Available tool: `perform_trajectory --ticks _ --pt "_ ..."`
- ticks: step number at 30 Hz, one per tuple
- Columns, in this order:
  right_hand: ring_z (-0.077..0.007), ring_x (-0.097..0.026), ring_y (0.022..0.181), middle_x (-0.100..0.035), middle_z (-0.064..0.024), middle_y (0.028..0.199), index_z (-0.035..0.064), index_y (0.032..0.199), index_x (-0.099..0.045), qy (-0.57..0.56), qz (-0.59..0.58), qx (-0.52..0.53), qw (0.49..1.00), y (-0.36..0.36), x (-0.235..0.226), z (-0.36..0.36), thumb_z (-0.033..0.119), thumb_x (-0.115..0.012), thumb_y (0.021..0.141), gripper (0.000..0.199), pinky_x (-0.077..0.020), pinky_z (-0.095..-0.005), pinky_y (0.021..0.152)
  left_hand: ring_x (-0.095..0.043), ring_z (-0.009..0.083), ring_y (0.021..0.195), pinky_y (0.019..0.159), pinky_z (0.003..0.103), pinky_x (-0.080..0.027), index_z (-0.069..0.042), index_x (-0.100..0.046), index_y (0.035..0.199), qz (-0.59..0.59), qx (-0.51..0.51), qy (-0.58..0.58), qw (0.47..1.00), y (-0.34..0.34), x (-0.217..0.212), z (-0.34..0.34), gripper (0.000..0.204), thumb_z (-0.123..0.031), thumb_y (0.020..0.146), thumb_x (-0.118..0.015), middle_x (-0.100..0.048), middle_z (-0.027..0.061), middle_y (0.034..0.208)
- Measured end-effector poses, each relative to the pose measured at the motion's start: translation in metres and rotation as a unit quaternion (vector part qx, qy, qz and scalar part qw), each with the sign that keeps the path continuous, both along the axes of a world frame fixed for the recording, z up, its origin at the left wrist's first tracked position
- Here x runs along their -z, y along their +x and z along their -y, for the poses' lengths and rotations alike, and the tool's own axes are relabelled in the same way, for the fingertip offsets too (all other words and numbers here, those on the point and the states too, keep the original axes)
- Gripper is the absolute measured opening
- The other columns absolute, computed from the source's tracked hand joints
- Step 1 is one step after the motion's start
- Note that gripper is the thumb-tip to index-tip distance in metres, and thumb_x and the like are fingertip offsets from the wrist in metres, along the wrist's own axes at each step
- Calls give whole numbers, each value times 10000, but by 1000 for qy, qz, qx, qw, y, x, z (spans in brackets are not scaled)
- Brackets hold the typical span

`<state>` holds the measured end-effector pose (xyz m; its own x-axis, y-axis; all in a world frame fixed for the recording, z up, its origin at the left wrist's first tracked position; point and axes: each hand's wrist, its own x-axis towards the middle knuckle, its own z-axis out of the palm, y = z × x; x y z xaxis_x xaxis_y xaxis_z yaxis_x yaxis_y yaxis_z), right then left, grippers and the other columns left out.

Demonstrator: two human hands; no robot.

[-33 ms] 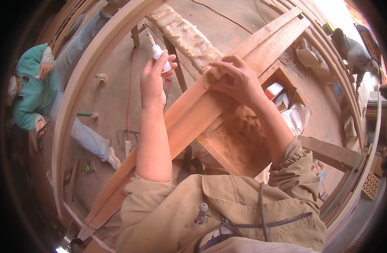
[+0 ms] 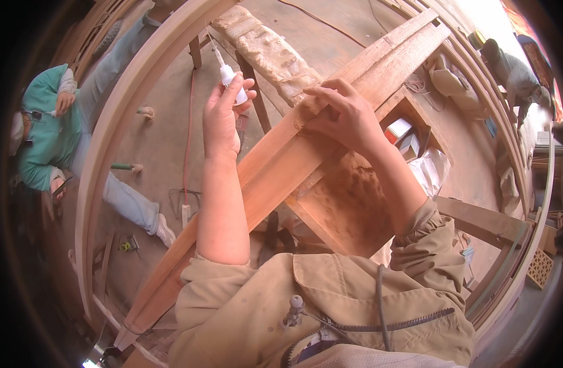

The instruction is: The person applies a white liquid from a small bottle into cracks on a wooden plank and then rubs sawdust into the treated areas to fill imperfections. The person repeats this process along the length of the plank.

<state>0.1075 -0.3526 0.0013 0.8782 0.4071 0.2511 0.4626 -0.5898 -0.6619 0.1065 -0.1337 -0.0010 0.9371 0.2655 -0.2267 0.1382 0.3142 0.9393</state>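
My left hand (image 2: 223,116) is raised over the plank's far side, wrapped round a small white squeeze bottle (image 2: 232,89) with a long thin nozzle pointing up and away. My right hand (image 2: 346,116) rests on a long reddish-brown wooden beam (image 2: 281,190) with a stepped profile, which crosses in front of me diagonally. Its fingers are bent and apart, their tips touching the wood beside a small patch of brown sawdust (image 2: 306,111). I see nothing held in that hand; part of the fingertips is hidden.
Under the beam stands a wooden box (image 2: 321,224) of brown sawdust, with small cartons (image 2: 398,130) beyond. A rough pale slab (image 2: 263,49) lies on a stand. Curved wooden frame pieces (image 2: 103,141) arch at left. A person in green (image 2: 48,129) is at left, another (image 2: 517,76) at far right.
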Motion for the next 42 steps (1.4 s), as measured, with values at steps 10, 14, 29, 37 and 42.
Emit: perform_trajectory --ticks 10,14,29,37,42 --pt "-223 -613 769 -558 -74 1016 158 1075 -628 24 27 5 999 1 4 -1 210 -745 694 401 -511 -324 704 -601 104 813 702 217 -446 -47 -566 1079 5 0 4 1000 1 0 -1 328 -278 852 -618 -635 59 962" --pt "-222 -601 698 -581 -65 915 97 980 -663 119 -42 78 989 -7 -4 6 158 -704 744 248 -498 -311 614 -599 103 814 716 218 -440 -49 -569 1082 5 -4 4 1000 2 -1 -2 327 -280 856 -612 -632 59 970" --pt "-219 -496 817 -482 -46 858 179 1217 -552 -161 149 14 975 -51 9 -3 87 -577 764 463 -416 -346 740 -591 94 807 712 219 -438 -67 -568 1046 3 -2 2 1000 1 -3 0 303 -294 852 -617 -632 52 950" --pt "-218 -526 802 -503 -45 852 197 1190 -566 -111 110 47 987 -54 6 -7 87 -566 762 442 -431 -342 730 -598 100 803 706 213 -451 -54 -561 1072 5 -3 3 1000 1 -4 1 326 -286 850 -618 -631 62 956" --pt "-182 -564 670 -556 -45 793 132 1007 -661 18 73 116 990 -44 -1 -6 86 -631 771 242 -465 -309 609 -595 95 796 703 218 -444 -55 -561 1050 7 -3 -1 1000 1 -4 0 314 -288 848 -623 -634 55 944"
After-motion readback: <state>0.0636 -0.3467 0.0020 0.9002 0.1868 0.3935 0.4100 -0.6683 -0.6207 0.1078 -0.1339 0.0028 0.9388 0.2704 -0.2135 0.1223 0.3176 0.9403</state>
